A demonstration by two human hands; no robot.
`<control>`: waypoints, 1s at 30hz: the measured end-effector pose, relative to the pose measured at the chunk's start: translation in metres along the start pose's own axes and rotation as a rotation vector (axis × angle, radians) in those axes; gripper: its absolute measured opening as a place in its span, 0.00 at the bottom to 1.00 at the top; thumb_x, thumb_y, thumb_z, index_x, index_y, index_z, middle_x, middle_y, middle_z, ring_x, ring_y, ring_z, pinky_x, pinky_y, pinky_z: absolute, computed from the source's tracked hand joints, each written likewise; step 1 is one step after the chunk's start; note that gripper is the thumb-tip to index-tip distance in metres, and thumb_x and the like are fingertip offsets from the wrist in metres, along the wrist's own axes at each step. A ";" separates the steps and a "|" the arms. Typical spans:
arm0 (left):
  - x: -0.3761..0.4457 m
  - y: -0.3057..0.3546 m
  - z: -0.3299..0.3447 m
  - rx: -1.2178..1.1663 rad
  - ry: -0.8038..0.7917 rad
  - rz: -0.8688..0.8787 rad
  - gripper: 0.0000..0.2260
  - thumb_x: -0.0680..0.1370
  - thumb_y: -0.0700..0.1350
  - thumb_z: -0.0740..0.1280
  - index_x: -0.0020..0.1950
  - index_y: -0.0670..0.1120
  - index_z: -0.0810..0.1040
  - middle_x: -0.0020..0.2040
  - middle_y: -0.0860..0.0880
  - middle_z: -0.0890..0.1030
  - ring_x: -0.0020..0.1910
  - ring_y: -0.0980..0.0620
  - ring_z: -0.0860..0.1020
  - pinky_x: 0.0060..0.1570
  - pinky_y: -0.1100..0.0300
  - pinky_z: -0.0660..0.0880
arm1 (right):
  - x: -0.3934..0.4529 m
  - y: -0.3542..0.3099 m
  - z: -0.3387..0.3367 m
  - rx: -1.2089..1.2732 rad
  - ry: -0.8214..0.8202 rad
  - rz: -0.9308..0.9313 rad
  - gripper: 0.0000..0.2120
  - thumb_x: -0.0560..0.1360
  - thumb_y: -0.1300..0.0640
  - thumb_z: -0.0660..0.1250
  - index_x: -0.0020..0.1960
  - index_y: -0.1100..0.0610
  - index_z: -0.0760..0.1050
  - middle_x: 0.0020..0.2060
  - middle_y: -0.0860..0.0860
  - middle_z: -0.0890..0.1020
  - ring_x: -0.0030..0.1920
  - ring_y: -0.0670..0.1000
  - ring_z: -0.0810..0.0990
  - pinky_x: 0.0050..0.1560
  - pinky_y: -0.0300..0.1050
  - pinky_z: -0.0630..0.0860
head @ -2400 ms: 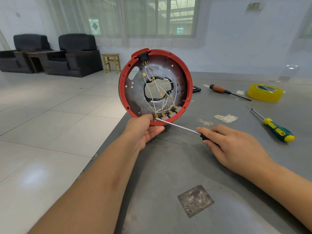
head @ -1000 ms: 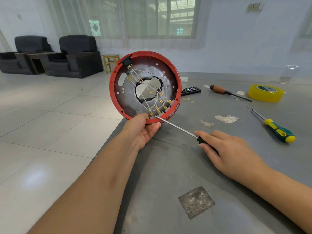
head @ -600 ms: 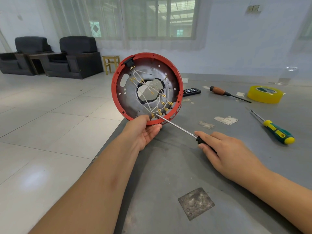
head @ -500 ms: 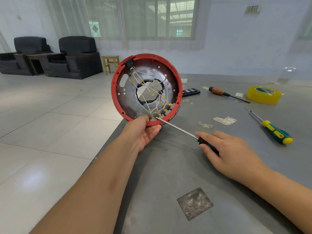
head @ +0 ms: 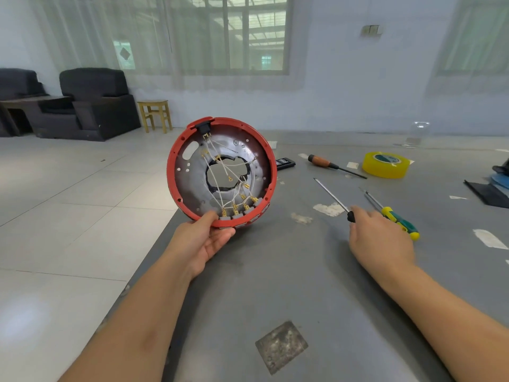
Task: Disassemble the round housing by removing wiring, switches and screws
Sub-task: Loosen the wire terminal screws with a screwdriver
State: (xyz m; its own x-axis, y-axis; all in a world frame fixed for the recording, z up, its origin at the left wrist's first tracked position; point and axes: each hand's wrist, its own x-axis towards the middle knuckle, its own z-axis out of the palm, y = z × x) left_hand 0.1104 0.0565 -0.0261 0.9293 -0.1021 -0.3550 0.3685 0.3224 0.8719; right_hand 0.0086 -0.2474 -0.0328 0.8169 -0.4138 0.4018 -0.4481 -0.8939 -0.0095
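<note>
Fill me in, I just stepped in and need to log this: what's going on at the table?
A person is taking apart a round red housing. The left hand holds it upright by its lower rim, open side facing them; white wires with brass terminals are still inside. The right hand holds a black-handled screwdriver over the grey table, its tip clear of the housing.

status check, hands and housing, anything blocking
Left hand holds housing upright by its lower rim. Right hand grips screwdriver, tip clear of housing. Wiring still inside. Nothing blocking.
</note>
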 end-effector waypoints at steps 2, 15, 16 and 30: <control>-0.003 0.000 0.001 0.005 -0.027 -0.020 0.09 0.83 0.41 0.69 0.60 0.37 0.80 0.47 0.38 0.88 0.42 0.45 0.89 0.30 0.62 0.82 | 0.004 -0.001 0.001 -0.078 -0.030 0.029 0.04 0.80 0.58 0.60 0.53 0.51 0.72 0.43 0.51 0.79 0.36 0.55 0.76 0.25 0.42 0.61; -0.011 -0.004 0.011 -0.007 -0.114 -0.055 0.14 0.81 0.44 0.73 0.60 0.36 0.81 0.49 0.37 0.88 0.41 0.47 0.88 0.31 0.63 0.82 | 0.001 -0.003 0.012 -0.136 0.134 -0.104 0.29 0.78 0.44 0.66 0.75 0.53 0.67 0.66 0.54 0.75 0.60 0.59 0.77 0.56 0.53 0.73; -0.011 -0.004 0.011 -0.010 -0.119 -0.058 0.14 0.80 0.44 0.73 0.60 0.36 0.81 0.48 0.37 0.88 0.40 0.47 0.88 0.31 0.63 0.82 | -0.003 -0.009 0.011 -0.053 0.184 -0.214 0.33 0.77 0.44 0.68 0.77 0.54 0.64 0.70 0.54 0.72 0.61 0.60 0.77 0.56 0.55 0.75; -0.011 0.004 0.003 0.372 -0.116 -0.012 0.24 0.79 0.61 0.71 0.54 0.38 0.83 0.42 0.36 0.87 0.30 0.50 0.84 0.26 0.63 0.78 | -0.012 -0.071 -0.008 0.372 0.181 -0.704 0.23 0.77 0.45 0.70 0.67 0.57 0.73 0.59 0.52 0.76 0.54 0.52 0.80 0.52 0.46 0.81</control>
State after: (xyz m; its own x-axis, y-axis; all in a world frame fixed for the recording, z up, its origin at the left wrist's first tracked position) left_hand 0.1014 0.0561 -0.0180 0.9139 -0.2164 -0.3436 0.3432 -0.0408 0.9384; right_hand 0.0280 -0.1776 -0.0295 0.7767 0.2715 0.5684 0.3239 -0.9461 0.0094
